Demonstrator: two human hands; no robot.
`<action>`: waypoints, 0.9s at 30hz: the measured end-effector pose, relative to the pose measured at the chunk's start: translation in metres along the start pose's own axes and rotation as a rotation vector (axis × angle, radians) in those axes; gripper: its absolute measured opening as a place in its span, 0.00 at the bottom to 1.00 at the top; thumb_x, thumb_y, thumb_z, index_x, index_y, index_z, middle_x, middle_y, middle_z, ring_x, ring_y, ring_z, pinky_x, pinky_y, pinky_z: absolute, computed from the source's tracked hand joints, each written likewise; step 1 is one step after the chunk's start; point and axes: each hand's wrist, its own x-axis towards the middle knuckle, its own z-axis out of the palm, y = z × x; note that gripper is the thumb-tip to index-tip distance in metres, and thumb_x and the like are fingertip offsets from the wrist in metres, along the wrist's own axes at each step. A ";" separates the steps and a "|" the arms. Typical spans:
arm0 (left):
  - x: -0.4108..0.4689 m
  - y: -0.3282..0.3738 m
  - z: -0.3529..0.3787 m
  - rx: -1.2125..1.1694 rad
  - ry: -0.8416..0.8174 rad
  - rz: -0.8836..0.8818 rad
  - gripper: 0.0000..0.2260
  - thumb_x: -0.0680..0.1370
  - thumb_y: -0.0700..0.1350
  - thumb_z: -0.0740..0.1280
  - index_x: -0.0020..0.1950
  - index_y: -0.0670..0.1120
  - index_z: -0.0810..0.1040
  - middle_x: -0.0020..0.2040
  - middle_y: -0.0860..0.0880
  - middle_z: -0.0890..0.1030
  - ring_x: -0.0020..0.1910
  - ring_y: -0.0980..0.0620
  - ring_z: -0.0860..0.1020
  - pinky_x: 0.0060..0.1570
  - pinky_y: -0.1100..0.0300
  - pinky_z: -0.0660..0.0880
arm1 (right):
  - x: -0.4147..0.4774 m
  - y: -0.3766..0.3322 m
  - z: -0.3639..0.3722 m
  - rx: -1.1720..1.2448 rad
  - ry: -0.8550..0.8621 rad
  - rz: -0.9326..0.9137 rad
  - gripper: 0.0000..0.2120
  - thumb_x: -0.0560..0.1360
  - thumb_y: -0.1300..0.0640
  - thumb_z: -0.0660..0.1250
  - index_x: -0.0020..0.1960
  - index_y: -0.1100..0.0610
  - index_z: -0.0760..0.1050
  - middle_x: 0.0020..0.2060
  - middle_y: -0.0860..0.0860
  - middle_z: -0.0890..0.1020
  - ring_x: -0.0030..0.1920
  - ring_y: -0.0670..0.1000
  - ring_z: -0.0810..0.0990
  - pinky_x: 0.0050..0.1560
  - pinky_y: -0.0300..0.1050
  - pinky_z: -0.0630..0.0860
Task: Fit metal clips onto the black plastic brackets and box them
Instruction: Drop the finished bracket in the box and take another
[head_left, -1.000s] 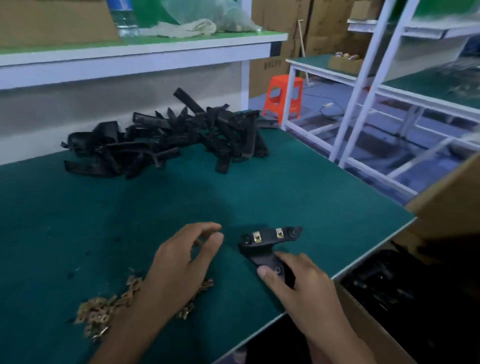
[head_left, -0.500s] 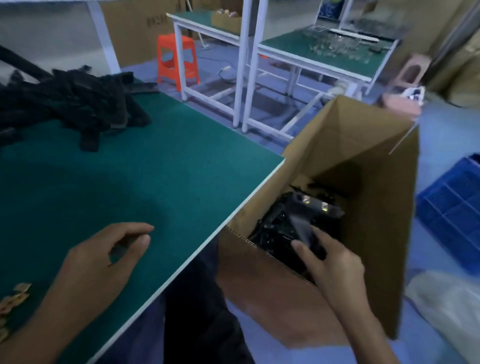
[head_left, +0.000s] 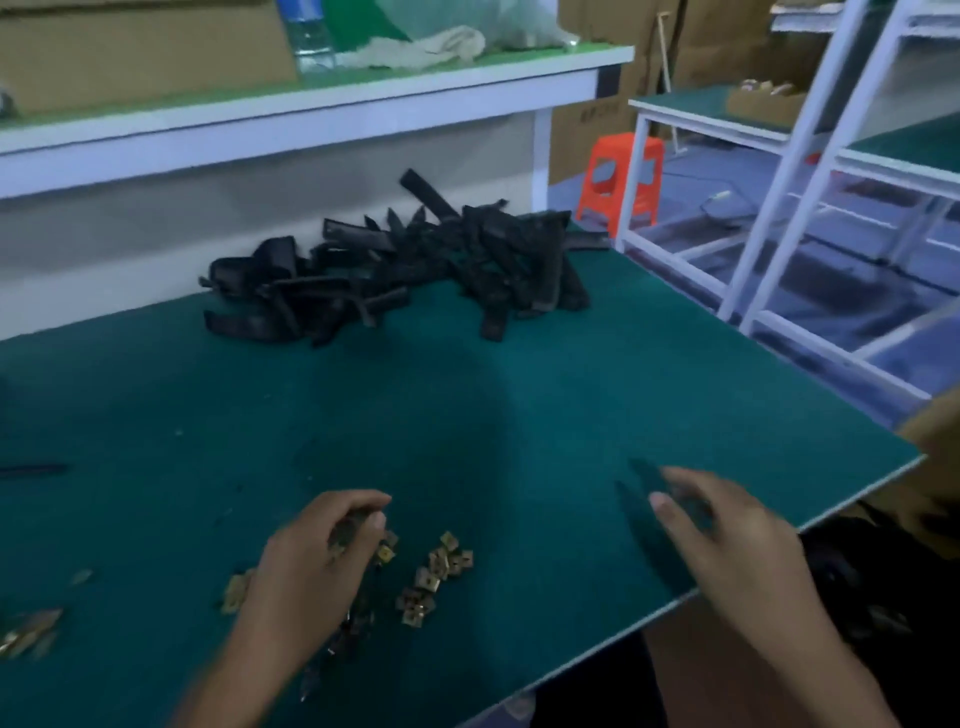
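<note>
A heap of black plastic brackets (head_left: 415, 265) lies at the back of the green table (head_left: 519, 395). Small brass-coloured metal clips (head_left: 436, 571) are scattered near the front edge. My left hand (head_left: 311, 566) is over the clips, its fingers curled and its thumb and fingertips pinching what looks like a clip or two. My right hand (head_left: 727, 540) hovers, blurred, above the table's right front corner with relaxed fingers and nothing in it. The cardboard box (head_left: 935, 447) stands off the table's right edge, with dark brackets (head_left: 852, 587) dimly visible inside.
More clips (head_left: 26, 631) lie at the far left front. A white shelf (head_left: 311, 119) with a bottle and cloth runs behind the heap. An orange stool (head_left: 621, 176) and white table frames (head_left: 779, 171) stand on the right.
My right hand dropped the clipped bracket into the box and came back over the table with nothing in it. My left hand moved down onto the clips. The view swung back to the table.
</note>
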 end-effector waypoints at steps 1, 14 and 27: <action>-0.002 -0.012 -0.010 -0.002 0.047 -0.030 0.07 0.77 0.63 0.61 0.53 0.72 0.76 0.55 0.77 0.74 0.55 0.75 0.73 0.48 0.70 0.70 | 0.013 -0.018 0.012 0.025 -0.004 -0.071 0.14 0.76 0.49 0.72 0.59 0.53 0.82 0.50 0.49 0.85 0.51 0.56 0.83 0.51 0.51 0.78; 0.023 -0.142 -0.080 -0.056 0.519 -0.419 0.16 0.75 0.42 0.75 0.42 0.66 0.81 0.45 0.60 0.84 0.51 0.54 0.80 0.47 0.78 0.68 | 0.288 -0.131 0.144 -0.137 -0.145 -0.056 0.37 0.73 0.34 0.70 0.77 0.48 0.65 0.80 0.59 0.54 0.78 0.64 0.53 0.73 0.66 0.59; 0.025 -0.147 -0.080 0.101 0.557 -0.384 0.16 0.69 0.46 0.80 0.44 0.67 0.81 0.46 0.68 0.81 0.45 0.66 0.79 0.47 0.69 0.73 | 0.324 -0.181 0.205 -0.247 -0.574 -0.146 0.47 0.66 0.19 0.58 0.79 0.40 0.61 0.79 0.52 0.63 0.79 0.64 0.57 0.76 0.66 0.58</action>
